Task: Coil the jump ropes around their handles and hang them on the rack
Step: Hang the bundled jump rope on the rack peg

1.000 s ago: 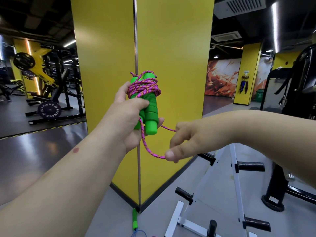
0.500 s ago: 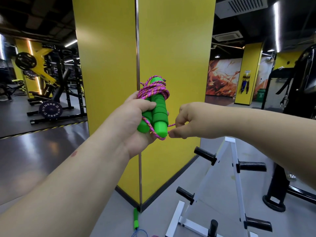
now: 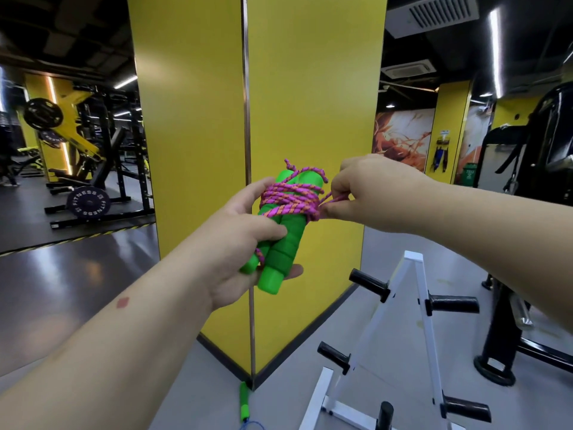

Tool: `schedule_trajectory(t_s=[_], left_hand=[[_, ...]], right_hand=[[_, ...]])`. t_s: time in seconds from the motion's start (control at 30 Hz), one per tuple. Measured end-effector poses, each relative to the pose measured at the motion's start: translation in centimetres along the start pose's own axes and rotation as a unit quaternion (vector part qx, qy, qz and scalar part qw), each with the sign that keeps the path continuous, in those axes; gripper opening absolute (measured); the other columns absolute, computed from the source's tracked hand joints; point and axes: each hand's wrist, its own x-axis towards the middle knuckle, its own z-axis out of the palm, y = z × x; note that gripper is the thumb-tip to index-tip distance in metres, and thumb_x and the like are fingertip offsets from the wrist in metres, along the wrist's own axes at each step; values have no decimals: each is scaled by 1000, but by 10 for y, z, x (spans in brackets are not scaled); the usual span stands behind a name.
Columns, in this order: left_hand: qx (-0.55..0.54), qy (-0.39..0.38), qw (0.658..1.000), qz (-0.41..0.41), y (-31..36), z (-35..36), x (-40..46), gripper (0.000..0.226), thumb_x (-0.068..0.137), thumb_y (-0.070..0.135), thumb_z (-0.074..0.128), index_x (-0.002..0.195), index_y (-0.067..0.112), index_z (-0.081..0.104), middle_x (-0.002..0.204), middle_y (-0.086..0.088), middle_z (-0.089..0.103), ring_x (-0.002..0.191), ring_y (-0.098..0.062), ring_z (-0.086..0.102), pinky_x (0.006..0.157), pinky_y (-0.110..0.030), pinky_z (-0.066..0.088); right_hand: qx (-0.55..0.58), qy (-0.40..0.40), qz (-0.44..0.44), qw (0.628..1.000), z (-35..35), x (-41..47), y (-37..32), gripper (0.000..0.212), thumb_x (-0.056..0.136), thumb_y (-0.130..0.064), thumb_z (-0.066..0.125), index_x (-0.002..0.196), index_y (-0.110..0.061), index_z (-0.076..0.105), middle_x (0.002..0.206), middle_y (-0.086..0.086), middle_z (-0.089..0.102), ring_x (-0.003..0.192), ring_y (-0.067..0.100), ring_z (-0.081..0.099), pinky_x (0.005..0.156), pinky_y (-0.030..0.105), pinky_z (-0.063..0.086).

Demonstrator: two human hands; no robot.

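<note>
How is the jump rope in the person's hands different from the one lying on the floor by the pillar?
The held jump rope has a pink-and-orange cord wound round its two green handles; the floor jump rope shows one green handle and a loose blue cord. The held one is gripped by the left hand while the right hand pinches the cord's end; the floor one lies untouched. Both have green handles, and neither hangs on the rack yet.
</note>
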Motion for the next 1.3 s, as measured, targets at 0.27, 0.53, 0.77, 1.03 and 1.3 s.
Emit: schedule_trajectory(t_s=[0.27, 0.53, 0.77, 1.03, 1.3], left_hand=[[177, -33, 983, 36, 3, -13, -5, 77, 91, -18, 51, 134, 45, 60, 120, -20, 63, 102, -57, 65, 76, -61, 59], [269, 4, 961, 66, -7, -24, -2, 76, 82, -5, 58, 123, 59, 62, 106, -5, 68, 94, -56, 66, 74, -72, 56], [398, 69, 910, 94, -5, -19, -3, 84, 85, -3, 50, 126, 71, 49, 115, 0, 63, 58, -22, 56, 48, -32, 51], [462, 138, 870, 100, -13, -3, 8, 82, 86, 5, 53, 144, 61, 38, 124, 5, 49, 60, -13, 59, 40, -18, 39], [575, 143, 790, 160, -27, 1, 8, 88, 84, 2, 50, 151, 55, 30, 120, 6, 36, 79, -17, 58, 68, -40, 55]], right_hand=[[-40, -18, -18, 999, 6, -4, 9, 52, 84, -69, 33, 100, -32, 66, 117, -20, 58, 108, 19, 41, 83, 43, 52], [-14, 55, -90, 994, 16, -3, 12, 26, 86, -47, 53, 80, -26, 68, 114, -23, 64, 106, 20, 47, 77, 42, 53], [-151, 152, -208, 954, 17, -5, 9, 32, 89, -35, 47, 79, -21, 75, 95, -11, 72, 109, 23, 60, 83, 40, 50], [-142, 204, -261, 933, 29, -3, 5, 24, 85, -18, 52, 68, -13, 68, 74, 2, 65, 86, 31, 62, 78, 42, 52], [104, 160, -196, 962, 27, -7, -11, 17, 82, -26, 64, 71, -13, 65, 75, 0, 62, 74, 23, 56, 67, 39, 49]])
